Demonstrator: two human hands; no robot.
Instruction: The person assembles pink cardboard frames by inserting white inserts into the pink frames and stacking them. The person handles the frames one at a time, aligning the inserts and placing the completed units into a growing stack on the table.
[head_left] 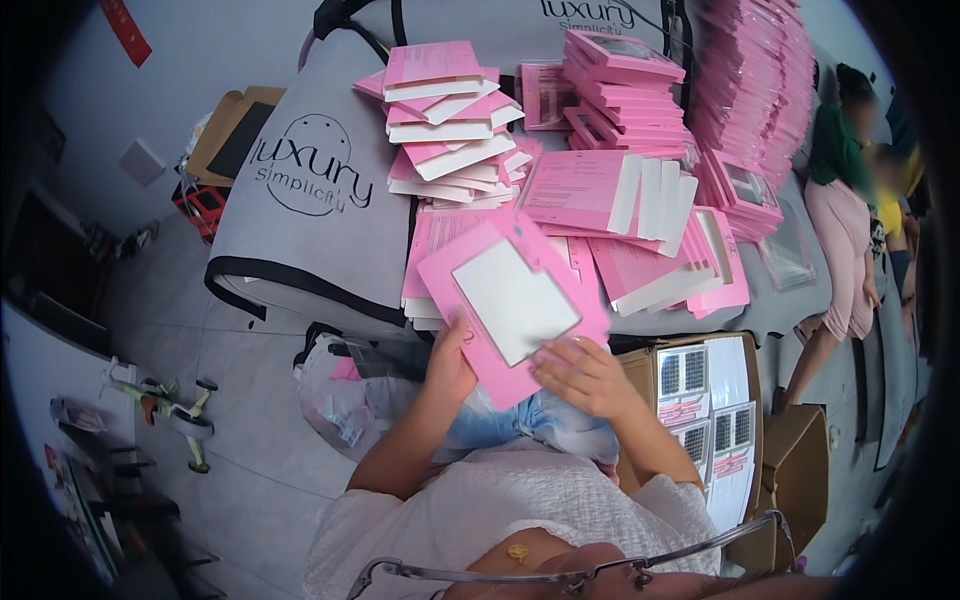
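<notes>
Above my lap I hold a flat pink cardboard box [480, 250], tilted, with a large rectangular window that shows white inside. My left hand [452, 362] grips its lower left edge, the thumb on the front. The fingers of my right hand [580, 375] lie across the lower right part, over the window's corner, somewhat blurred; what is behind the box is hidden. Just beyond it lie more pink boxes with white flaps [610, 195], fanned over one another. A loose stack of similar pink boxes [435, 65] rises to the left of them.
Stacked pink windowed packs [755, 90] rise at the far right on a grey-covered surface [300, 245]. An open carton [745, 390] with printed window cards stands right of my lap. A clear bag [345, 390] is at my left. Other people [840, 190] are at the right.
</notes>
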